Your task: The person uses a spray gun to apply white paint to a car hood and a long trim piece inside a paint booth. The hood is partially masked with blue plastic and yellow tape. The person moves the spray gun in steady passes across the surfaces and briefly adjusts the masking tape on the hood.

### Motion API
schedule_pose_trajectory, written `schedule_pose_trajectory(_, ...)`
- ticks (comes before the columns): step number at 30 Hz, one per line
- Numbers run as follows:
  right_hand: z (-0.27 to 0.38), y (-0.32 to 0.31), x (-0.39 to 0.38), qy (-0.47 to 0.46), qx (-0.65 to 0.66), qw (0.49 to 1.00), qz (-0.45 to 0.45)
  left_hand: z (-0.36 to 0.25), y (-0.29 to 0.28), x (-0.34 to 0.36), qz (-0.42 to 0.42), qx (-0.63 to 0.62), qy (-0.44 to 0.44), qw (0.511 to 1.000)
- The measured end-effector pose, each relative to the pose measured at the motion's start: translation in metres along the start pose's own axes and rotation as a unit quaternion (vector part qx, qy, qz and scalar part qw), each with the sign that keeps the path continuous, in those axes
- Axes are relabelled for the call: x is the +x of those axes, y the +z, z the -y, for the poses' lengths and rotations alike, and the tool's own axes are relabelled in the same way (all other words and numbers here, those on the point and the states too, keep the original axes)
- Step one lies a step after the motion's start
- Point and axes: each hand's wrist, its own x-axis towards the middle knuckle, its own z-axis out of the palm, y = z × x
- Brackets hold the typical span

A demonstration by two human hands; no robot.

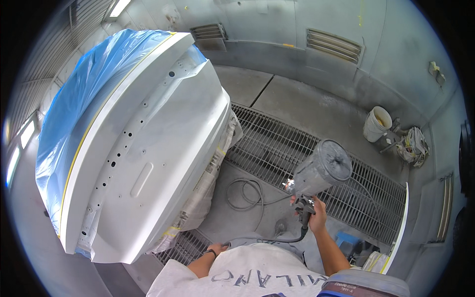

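My right hand is closed round the grip of a spray gun, held in front of me at the right. On top of the gun sits a large grey paint cup, its round lid coated in dried paint. A dark air hose runs from the base of the grip across my front to my left hand, which is closed on it, low and near my body. To the left stands a large white car trunk lid with a row of small holes. Blue masking film covers the area beyond its far edge, along yellow tape.
Masking paper hangs below the panel's near edge. Floor grating crosses the booth, with loose hose coils beside it. A white bucket and a crumpled bundle stand by the right wall. A blue object lies at lower right.
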Motion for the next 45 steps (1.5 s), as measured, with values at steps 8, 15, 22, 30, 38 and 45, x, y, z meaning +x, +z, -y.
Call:
schedule_pose_trajectory(8, 0.019, -0.021, -0.047, -0.067, 0.009, 0.994, -0.084, -0.039, -0.019, 0.038, -0.027, 0.017, 0.068, 0.997)
schedule_pose_trajectory(15, 0.021, 0.016, -0.075, -0.105, -0.046, 0.991, -0.063, -0.027, -0.008, 0.065, -0.017, 0.004, 0.118, 0.993)
schedule_pose_trajectory(22, -0.022, 0.088, -0.139, -0.071, -0.095, 0.992, -0.052, 0.033, 0.043, 0.042, 0.061, 0.049, 0.154, 0.985)
schedule_pose_trajectory(30, -0.043, 0.158, -0.192, 0.020, -0.215, 0.976, 0.006, 0.092, 0.140, 0.013, 0.042, 0.009, 0.181, 0.983)
schedule_pose_trajectory(38, -0.022, 0.163, -0.249, -0.076, -0.306, 0.948, -0.033, 0.096, 0.120, 0.020, 0.035, 0.060, 0.217, 0.974)
schedule_pose_trajectory(45, 0.008, 0.093, -0.335, -0.101, -0.275, 0.948, -0.122, 0.036, 0.097, 0.010, 0.029, 0.119, 0.247, 0.961)
